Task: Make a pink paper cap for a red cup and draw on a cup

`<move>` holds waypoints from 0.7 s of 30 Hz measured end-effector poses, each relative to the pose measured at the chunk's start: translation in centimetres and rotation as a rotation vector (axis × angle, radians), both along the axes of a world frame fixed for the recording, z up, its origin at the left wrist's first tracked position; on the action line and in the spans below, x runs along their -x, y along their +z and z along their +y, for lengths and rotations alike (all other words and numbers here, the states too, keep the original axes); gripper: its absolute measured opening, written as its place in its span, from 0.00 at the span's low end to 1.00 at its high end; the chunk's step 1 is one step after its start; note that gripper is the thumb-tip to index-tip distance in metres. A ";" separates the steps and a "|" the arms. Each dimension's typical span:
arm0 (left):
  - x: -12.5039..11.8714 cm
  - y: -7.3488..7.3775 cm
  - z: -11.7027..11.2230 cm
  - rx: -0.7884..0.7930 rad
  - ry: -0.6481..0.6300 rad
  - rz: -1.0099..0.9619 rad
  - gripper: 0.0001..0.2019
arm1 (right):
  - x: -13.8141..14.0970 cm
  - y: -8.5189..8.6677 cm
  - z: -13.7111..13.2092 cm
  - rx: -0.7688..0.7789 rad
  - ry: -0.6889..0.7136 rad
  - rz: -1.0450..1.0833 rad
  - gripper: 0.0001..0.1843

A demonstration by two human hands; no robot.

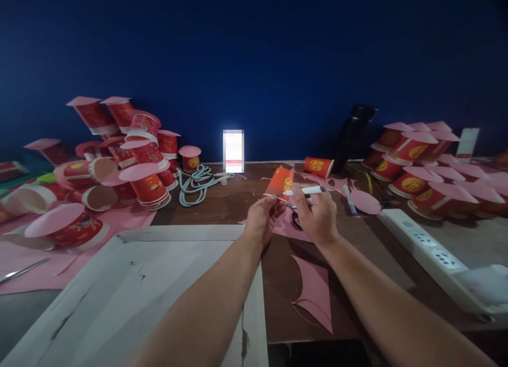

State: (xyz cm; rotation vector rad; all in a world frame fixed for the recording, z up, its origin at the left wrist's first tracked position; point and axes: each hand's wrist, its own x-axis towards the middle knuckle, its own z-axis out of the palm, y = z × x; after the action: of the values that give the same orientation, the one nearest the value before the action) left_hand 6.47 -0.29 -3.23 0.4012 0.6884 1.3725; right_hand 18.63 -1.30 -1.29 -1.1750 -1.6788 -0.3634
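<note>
Person's left hand (260, 221) grips a red paper cup (278, 181), thumb and fingers closed on its white rim; cup is up off the dark wooden table (365, 256), tilted, rim end toward the person, gold print on its right side. Right hand (319, 216), just beside the left, fingers closed around a white marker (311, 190) held about level, tip pointing left at the cup; contact between tip and cup can't be told. Under the hands: black-handled scissors (296, 220), partly hidden, on pink paper. Nearer the person, a pink paper offcut (315, 290) with curved edges. Beyond the hands, a second red paper cup (317, 167) lies on its side, near a black bottle (351, 136) leaning at the blue wall (254, 65). Right of the right hand: another marker (350, 200), flat on the table, beside a pink paper oval (365, 203), then a white power strip (426, 245). Far right, stacked red cups (424, 192) topped with pink paper pieces. Left side: a jumbled pile of similar cups (148, 189), partly on a pink sheet (130, 218); a coiled light-blue cable (194, 186); a white shallow tray (170, 287) beneath the left forearm. A bright pixelated rectangle (233, 151) stands at the wall; content unreadable.
</note>
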 end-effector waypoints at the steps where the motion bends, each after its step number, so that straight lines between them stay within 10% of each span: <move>1: 0.0 0.0 0.0 -0.005 -0.006 -0.001 0.02 | 0.0 0.0 0.0 0.003 0.001 0.003 0.10; 21: 0.0 -0.1 0.0 0.000 -0.023 0.010 0.02 | -0.1 -0.1 0.3 -0.024 -0.024 0.021 0.09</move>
State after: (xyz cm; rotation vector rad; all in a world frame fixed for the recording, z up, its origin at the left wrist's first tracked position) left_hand 6.44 -0.25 -3.35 0.4153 0.6896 1.3496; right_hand 18.71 -1.04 -1.36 -1.1781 -1.6391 -0.3843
